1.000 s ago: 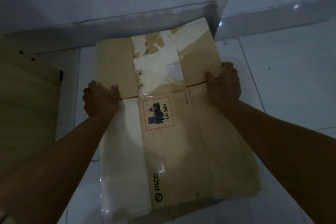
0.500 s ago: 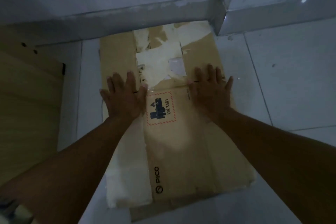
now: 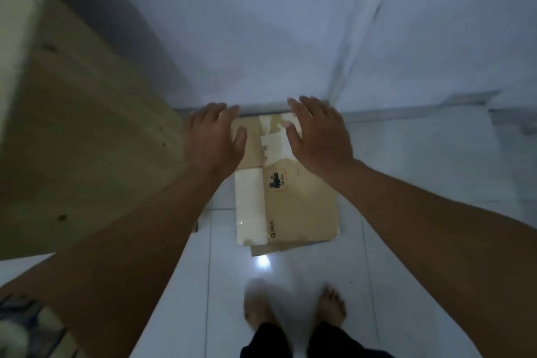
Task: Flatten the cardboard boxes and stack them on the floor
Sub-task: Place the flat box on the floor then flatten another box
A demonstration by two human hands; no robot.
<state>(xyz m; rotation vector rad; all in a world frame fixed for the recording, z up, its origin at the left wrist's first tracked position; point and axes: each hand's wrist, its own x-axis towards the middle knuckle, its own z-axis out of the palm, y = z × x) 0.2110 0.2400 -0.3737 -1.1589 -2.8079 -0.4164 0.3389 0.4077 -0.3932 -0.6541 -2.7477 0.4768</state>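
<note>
Dim room: glossy white tiled floor [image 3: 421,177] catching a bright glint, pale walls [image 3: 261,23] meeting in a corner, light wooden cabinet [image 3: 72,125] at left

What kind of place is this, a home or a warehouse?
Probably a room in a home, in a corner: glossy white floor tiles, plain pale walls meeting above a grey skirting strip, a light wooden furniture panel beside the flattened brown cardboard box, and the person's bare feet.
</note>
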